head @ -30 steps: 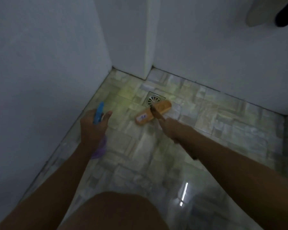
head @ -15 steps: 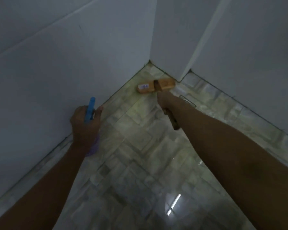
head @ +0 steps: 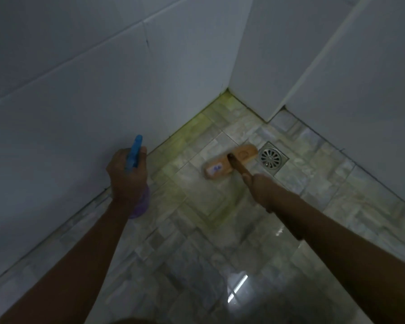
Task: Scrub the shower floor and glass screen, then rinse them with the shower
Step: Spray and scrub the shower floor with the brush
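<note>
- Grey stone-pattern tiled shower floor [head: 192, 249] shines wet, stained yellowish toward the corner; leaning further risks a slip.
- Long-handled wooden scrubbing brush [head: 229, 163] rests on the tiles just beside the square metal drain grate [head: 272, 157], right hand [head: 260, 189] curled round its handle; bristles could snag the grate.
- Left hand [head: 126, 176] grips a blue-triggered purple spray bottle [head: 134, 153]; a stray squeeze would waste cleaner.
</note>
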`<control>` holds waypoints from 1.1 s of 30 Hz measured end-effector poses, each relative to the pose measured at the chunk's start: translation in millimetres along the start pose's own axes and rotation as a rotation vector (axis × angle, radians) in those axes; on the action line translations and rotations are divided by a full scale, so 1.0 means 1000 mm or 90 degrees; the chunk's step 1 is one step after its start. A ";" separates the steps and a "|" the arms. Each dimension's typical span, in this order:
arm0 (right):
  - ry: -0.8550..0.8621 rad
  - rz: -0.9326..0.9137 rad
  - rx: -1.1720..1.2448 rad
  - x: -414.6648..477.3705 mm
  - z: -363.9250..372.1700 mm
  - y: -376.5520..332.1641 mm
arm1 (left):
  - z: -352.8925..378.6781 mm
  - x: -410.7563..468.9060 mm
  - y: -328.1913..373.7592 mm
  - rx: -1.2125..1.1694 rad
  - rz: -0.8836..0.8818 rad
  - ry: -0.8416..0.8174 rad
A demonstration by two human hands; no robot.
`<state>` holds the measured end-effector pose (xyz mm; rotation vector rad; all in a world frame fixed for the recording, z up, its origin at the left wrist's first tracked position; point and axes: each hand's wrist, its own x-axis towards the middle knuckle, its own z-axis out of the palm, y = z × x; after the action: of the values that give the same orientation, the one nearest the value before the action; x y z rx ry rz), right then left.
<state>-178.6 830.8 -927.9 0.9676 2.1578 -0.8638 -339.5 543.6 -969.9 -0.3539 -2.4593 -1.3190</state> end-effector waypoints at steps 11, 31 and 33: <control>0.072 -0.045 0.069 0.076 -0.006 -0.100 | 0.000 0.002 0.000 -0.004 0.027 -0.001; 0.015 -0.086 0.091 0.048 0.037 -0.102 | -0.004 0.000 -0.001 -0.040 -0.005 -0.054; -0.020 -0.117 0.055 0.013 0.062 -0.074 | -0.005 0.001 0.000 -0.047 -0.017 -0.047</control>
<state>-228.2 750.3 -951.7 0.7993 2.2235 -1.0594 -339.7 539.6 -966.7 -0.3970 -2.4882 -1.4347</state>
